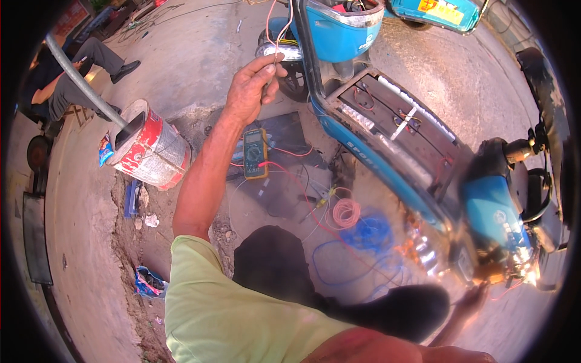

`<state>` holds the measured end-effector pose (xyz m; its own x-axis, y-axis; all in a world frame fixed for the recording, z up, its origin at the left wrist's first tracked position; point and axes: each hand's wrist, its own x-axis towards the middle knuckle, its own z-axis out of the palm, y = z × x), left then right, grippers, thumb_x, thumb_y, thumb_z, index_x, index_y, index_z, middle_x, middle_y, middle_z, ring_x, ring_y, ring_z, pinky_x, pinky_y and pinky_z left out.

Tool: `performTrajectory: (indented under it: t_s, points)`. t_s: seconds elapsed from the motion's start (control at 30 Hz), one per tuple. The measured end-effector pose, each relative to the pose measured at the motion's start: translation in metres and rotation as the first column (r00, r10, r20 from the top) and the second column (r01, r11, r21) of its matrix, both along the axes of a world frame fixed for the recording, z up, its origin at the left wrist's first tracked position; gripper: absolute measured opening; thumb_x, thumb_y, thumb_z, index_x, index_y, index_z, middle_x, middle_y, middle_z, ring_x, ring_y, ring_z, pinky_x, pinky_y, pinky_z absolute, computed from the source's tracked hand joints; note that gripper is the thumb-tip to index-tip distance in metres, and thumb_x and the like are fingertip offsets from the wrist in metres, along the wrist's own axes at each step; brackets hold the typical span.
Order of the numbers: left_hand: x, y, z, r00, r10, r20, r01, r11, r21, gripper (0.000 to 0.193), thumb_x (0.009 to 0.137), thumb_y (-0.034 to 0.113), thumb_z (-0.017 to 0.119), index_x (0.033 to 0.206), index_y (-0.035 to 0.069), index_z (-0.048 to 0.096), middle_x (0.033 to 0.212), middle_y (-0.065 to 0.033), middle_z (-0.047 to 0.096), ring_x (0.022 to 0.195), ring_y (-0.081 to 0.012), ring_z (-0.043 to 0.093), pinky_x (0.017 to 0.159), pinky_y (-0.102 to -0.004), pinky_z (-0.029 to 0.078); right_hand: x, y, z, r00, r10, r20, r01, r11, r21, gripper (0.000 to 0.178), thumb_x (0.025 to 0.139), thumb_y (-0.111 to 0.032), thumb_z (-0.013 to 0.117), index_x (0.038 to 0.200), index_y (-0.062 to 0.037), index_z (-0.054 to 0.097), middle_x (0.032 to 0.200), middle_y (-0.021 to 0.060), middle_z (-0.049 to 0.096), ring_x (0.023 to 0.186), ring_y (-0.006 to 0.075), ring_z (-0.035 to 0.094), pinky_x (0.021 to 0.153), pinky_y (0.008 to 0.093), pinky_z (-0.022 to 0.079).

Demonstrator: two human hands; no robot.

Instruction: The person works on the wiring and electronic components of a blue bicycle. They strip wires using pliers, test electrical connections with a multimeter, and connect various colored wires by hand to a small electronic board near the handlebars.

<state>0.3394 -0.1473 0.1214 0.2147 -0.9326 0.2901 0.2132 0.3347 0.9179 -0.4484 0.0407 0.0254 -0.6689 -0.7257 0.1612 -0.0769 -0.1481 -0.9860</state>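
Raised at the upper middle, my left hand [257,88] pinches a thin pink wire [277,45] between thumb and fingers, beside the front light of a blue electric scooter [357,148]. My right hand [475,297] reaches far to the right, at the scooter's rear by a lit orange lamp [496,277]; its fingers are too dark and blurred to read. Below my left hand lies a yellow-edged multimeter [255,154], with a red lead running from it toward the lower right. The scooter's floor compartment [402,124] is uncovered, showing loose wires.
A coil of pink wire [346,213] and a tangle of blue wire [368,233] lie on the ground before my knees. To the left stands a paint-stained bucket [151,151] with a grey pipe [85,81] leaning out. Another person's legs [100,57] show at upper left.
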Motion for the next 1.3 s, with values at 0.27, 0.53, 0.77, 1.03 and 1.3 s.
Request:
performTrajectory:
  t_s: [0.27, 0.53, 0.77, 1.03, 1.3]
  points:
    - [-0.001, 0.004, 0.000, 0.984, 0.051, 0.170, -0.056, 0.998, 0.026, 0.041, 0.104, 0.015, 0.057, 0.142, 0.000, 0.055, 0.098, -0.0073, 0.067, 0.057, -0.0072, 0.043, 0.048, -0.0215, 0.034, 0.006, 0.001, 0.003, 1.000, -0.016, 0.010, 0.016, 1.000, -0.008, 0.028, 0.105, -0.015, 0.058, 0.130, -0.0039, 0.057, 0.115, 0.0011, 0.066, 0.079, 0.0079, 0.055, 0.060, 0.0191, 0.040]
    - [0.069, -0.029, 0.001, 0.895, 0.445, 0.036, -0.443, 0.875, 0.193, 0.036, 0.100, 0.017, 0.063, 0.131, -0.001, 0.061, 0.088, -0.0029, 0.060, 0.054, -0.0058, 0.038, 0.045, -0.0230, 0.029, 0.019, 0.022, -0.022, 0.993, -0.064, 0.103, 0.045, 0.982, 0.186, 0.047, 0.105, -0.021, 0.055, 0.149, -0.0063, 0.049, 0.109, -0.0036, 0.060, 0.073, 0.0031, 0.048, 0.053, 0.0163, 0.032]
    - [0.085, -0.079, 0.032, 0.966, 0.188, 0.177, -0.233, 0.932, 0.278, 0.033, 0.099, 0.021, 0.066, 0.125, 0.000, 0.065, 0.086, 0.0008, 0.058, 0.055, -0.0052, 0.035, 0.046, -0.0238, 0.027, 0.051, 0.021, -0.006, 0.998, -0.053, 0.016, 0.047, 0.959, 0.278, 0.035, 0.104, -0.020, 0.056, 0.135, -0.0042, 0.062, 0.084, -0.0042, 0.053, 0.055, 0.0007, 0.033, 0.046, 0.0179, 0.023]
    - [0.084, -0.082, 0.059, 0.591, 0.498, 0.635, -0.571, 0.814, -0.107, 0.019, 0.095, 0.024, 0.064, 0.092, 0.007, 0.071, 0.073, -0.0017, 0.063, 0.066, -0.0135, 0.058, 0.061, -0.0329, 0.047, 0.209, -0.064, 0.138, 0.578, 0.711, -0.401, -0.620, 0.702, 0.352, 0.022, 0.099, -0.017, 0.063, 0.112, -0.0006, 0.069, 0.076, -0.0025, 0.053, 0.059, 0.0043, 0.043, 0.053, 0.0202, 0.031]
    - [0.043, 0.004, 0.133, 0.396, 0.443, 0.805, -0.473, 0.849, -0.235, 0.018, 0.087, 0.019, 0.065, 0.079, 0.003, 0.070, 0.074, -0.0066, 0.069, 0.070, -0.0165, 0.061, 0.067, -0.0331, 0.048, 0.478, -0.193, 0.240, 0.229, 0.693, -0.684, -0.835, 0.501, 0.227, 0.032, 0.098, -0.026, 0.066, 0.121, -0.0043, 0.072, 0.085, -0.0001, 0.066, 0.065, 0.0054, 0.048, 0.059, 0.0232, 0.037]
